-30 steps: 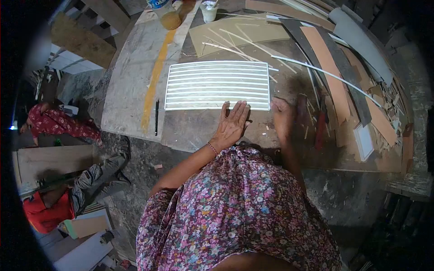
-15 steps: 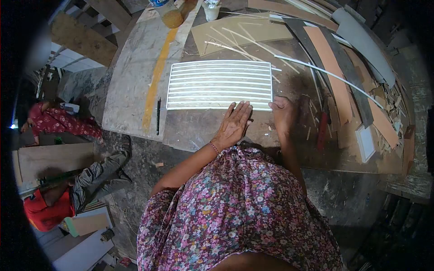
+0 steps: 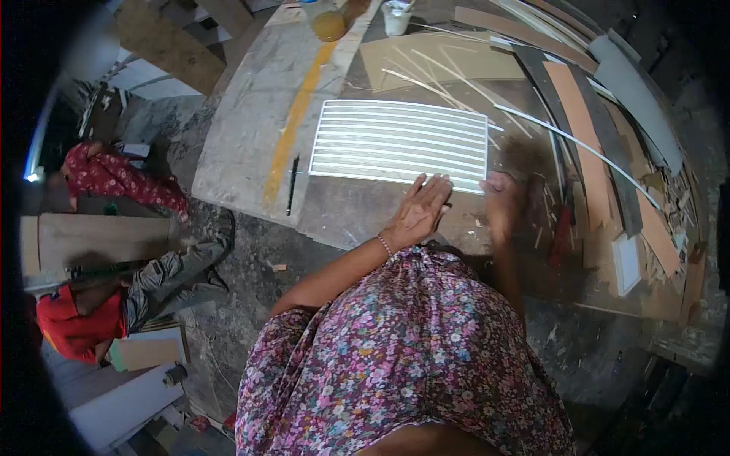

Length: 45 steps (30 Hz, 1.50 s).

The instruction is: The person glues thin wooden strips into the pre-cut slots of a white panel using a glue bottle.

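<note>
A white slatted frame (image 3: 399, 144) with several thin parallel strips lies flat on the worktable. My left hand (image 3: 418, 209) rests flat near its lower edge, fingers stretched out and fingertips touching that edge. At the frame's lower right corner, my right hand (image 3: 499, 196) is closed, with the fingers curled and the thumb side against the corner. Whatever those fingers may pinch is hidden. A dark pen-like stick (image 3: 293, 185) lies left of the frame. To the right of my right hand, a red-handled tool (image 3: 560, 234) sits in shadow.
Thin wooden strips (image 3: 426, 82) lie behind the frame on a brown sheet (image 3: 487, 67). Offcuts and an orange-brown board (image 3: 582, 144) crowd the right side. A jar of amber liquid (image 3: 328, 27) and a white cup (image 3: 396, 18) stand at the back. Two people are at the left, one in red (image 3: 82, 323).
The whole view has shifted, so the table and frame appear farther right and slightly turned. Both hands keep their places at the frame's lower edge and corner.
</note>
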Each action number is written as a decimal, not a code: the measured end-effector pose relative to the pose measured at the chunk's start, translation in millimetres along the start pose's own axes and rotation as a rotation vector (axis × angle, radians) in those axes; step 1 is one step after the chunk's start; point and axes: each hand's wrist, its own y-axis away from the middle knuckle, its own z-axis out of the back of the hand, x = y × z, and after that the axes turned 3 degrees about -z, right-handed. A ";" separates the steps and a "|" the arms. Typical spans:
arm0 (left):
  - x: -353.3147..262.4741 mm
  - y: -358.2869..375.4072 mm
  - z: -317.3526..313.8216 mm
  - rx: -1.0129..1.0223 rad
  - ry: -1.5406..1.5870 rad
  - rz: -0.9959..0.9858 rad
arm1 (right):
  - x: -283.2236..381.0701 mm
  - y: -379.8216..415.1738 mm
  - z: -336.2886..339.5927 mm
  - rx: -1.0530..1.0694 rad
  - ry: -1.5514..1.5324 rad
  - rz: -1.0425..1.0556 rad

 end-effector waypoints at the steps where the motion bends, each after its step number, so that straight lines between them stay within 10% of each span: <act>1: 0.5 0.1 -0.2 -0.006 0.012 -0.004 | 2.4 0.6 0.6 0.003 -0.016 -0.019; 20: 35.8 47.6 44.6 -0.084 -0.400 0.558 | -2.9 -2.1 2.7 -0.005 -0.011 0.093; 45: 33.5 49.8 45.9 0.022 -0.439 0.394 | 0.7 3.8 -4.8 -0.029 0.066 0.046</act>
